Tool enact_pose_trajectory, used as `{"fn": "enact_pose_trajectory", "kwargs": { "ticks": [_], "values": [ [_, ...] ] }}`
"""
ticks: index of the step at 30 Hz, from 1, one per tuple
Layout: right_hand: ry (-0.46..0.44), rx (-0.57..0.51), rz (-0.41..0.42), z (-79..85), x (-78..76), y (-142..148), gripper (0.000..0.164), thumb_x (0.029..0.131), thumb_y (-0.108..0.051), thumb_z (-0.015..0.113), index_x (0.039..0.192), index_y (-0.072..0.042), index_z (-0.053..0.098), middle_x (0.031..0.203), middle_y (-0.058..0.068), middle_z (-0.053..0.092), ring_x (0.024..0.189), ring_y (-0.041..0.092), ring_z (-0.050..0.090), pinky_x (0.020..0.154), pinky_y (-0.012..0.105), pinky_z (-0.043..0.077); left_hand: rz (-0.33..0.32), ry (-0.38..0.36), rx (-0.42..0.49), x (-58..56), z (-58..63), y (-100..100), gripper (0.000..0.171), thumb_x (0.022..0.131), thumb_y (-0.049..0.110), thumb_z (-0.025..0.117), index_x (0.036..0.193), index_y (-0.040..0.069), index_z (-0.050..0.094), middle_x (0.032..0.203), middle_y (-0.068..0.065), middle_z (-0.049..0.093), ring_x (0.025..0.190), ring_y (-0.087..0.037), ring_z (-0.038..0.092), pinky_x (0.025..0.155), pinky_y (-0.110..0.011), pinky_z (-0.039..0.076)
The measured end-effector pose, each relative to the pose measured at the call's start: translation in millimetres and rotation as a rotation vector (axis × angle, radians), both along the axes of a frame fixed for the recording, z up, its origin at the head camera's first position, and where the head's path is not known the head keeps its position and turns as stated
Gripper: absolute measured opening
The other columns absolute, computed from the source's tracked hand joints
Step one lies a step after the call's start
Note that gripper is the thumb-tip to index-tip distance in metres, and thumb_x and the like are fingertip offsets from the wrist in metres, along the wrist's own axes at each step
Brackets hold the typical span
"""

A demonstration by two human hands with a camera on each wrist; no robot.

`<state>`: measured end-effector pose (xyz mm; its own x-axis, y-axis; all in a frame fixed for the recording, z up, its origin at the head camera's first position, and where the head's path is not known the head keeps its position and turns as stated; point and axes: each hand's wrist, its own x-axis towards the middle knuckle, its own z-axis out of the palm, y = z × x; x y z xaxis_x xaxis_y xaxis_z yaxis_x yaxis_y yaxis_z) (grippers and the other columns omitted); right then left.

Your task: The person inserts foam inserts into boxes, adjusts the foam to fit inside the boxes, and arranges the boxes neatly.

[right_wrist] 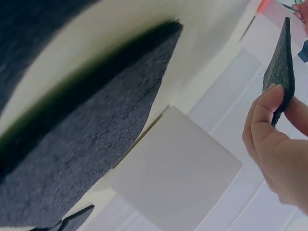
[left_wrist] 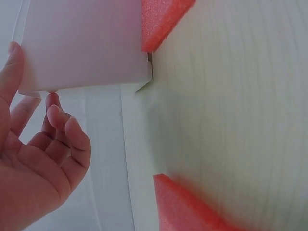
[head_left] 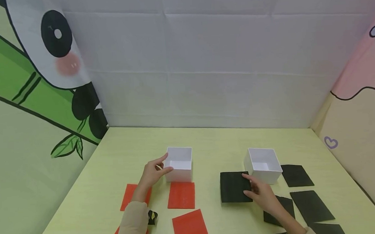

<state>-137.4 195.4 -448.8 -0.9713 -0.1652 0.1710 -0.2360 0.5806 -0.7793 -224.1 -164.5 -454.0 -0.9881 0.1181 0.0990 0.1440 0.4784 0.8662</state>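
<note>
My left hand (head_left: 152, 173) has its thumb and index finger spread across the left side of an open white box (head_left: 180, 174), at the rim. In the left wrist view, the other fingers (left_wrist: 79, 139) curl loosely beside the box's wall. A thin black foam square (head_left: 233, 189) is pinched by its right edge between the thumb and fingers of my right hand (head_left: 261, 193). It is held above the table, in front and to the left of a second open white box (head_left: 268, 174). In the right wrist view, the foam square (right_wrist: 281, 67) shows edge-on.
Red foam squares (head_left: 181, 196) lie in front of the left box and under my left forearm. Several black foam squares (head_left: 312, 205) lie around the right box and my right forearm. A pale wood-grain table (head_left: 215, 147) meets a white backdrop (head_left: 204, 76) behind.
</note>
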Motion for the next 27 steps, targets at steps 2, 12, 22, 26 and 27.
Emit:
{"fn": "enact_pose_trajectory", "kwargs": {
  "ticks": [2, 12, 22, 26, 27],
  "values": [
    [0.007, -0.027, -0.018, -0.7, -1.6, -1.6, 0.049, 0.072, 0.009, 0.067, 0.119, 0.004, 0.053, 0.07, 0.001, 0.047, 0.059, 0.008, 0.041, 0.052, 0.022, 0.038, 0.002, -0.002, -0.001, 0.1, -0.5, -0.3, 0.062, 0.074, 0.022, 0.073, 0.129, 0.01, 0.048, 0.073, -0.005, 0.043, 0.064, -0.017, 0.04, 0.051, -0.024, 0.033],
    [-0.079, -0.153, -0.083, 5.1, -10.5, -12.2, 0.051, 0.073, 0.01, 0.066, 0.121, 0.002, 0.051, 0.069, 0.005, 0.05, 0.059, 0.011, 0.043, 0.049, 0.021, 0.037, -0.001, -0.004, -0.004, 0.1, 0.2, -0.3, 0.062, 0.074, 0.022, 0.073, 0.129, 0.01, 0.048, 0.074, -0.005, 0.043, 0.067, -0.017, 0.041, 0.051, -0.024, 0.033],
    [-0.171, -0.269, -0.125, 10.1, -20.2, -22.9, 0.055, 0.078, 0.006, 0.063, 0.129, 0.0, 0.044, 0.074, 0.009, 0.057, 0.058, 0.011, 0.044, 0.052, 0.021, 0.037, -0.004, 0.004, 0.001, 1.6, 1.6, 0.4, 0.062, 0.074, 0.02, 0.073, 0.129, 0.009, 0.048, 0.073, -0.005, 0.043, 0.064, -0.017, 0.04, 0.051, -0.023, 0.032],
    [-0.159, -0.346, -0.128, 11.6, -24.9, -28.3, 0.056, 0.078, 0.007, 0.063, 0.129, 0.001, 0.043, 0.074, 0.01, 0.057, 0.056, 0.01, 0.043, 0.052, 0.021, 0.035, -0.003, 0.009, -0.002, 1.0, 1.5, 1.1, 0.061, 0.074, 0.02, 0.073, 0.129, 0.009, 0.048, 0.073, -0.005, 0.043, 0.064, -0.017, 0.04, 0.051, -0.023, 0.033],
    [-0.15, -0.36, -0.13, 11.8, -26.2, -29.8, 0.056, 0.077, 0.007, 0.063, 0.129, 0.001, 0.043, 0.074, 0.011, 0.058, 0.056, 0.009, 0.044, 0.052, 0.021, 0.036, -0.003, 0.008, -0.004, 1.0, 1.6, 1.3, 0.061, 0.074, 0.02, 0.073, 0.129, 0.009, 0.048, 0.073, -0.004, 0.043, 0.064, -0.017, 0.041, 0.051, -0.023, 0.033]
  ]
}}
